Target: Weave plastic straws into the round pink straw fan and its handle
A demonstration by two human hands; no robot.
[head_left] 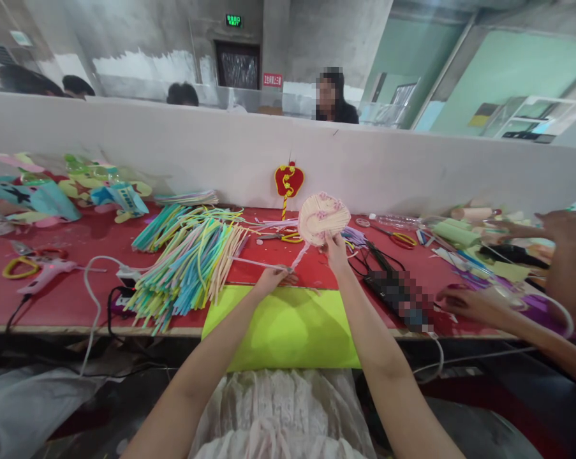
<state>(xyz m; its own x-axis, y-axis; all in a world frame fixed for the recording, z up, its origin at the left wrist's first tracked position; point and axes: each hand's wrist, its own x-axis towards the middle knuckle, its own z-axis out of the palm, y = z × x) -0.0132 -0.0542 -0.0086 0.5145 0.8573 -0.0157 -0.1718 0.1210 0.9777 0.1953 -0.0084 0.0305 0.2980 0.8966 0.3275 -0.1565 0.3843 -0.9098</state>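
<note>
Between my hands is a round, cream-coloured fan [320,220] with pink trim, apparently made of pipe cleaners. My right hand [336,251] is closed on its lower right edge. A twisted pink handle [299,256] slants down from the fan toward my left hand [274,278]. The fingers of that hand pinch a pale pink pipe cleaner [254,262] at the handle's lower end; its free end sticks out to the left. Beneath my hands lies a bright yellow-green sheet [288,331] over the table edge.
Left stands a big bundle of pastel pipe cleaners [182,268], beyond it a pink glue gun [48,274]. A red fan [289,180] leans at the white partition [221,153]. Yellow-handled scissors [402,239] and a black power strip [393,296] lie right, near another person's hand [464,299].
</note>
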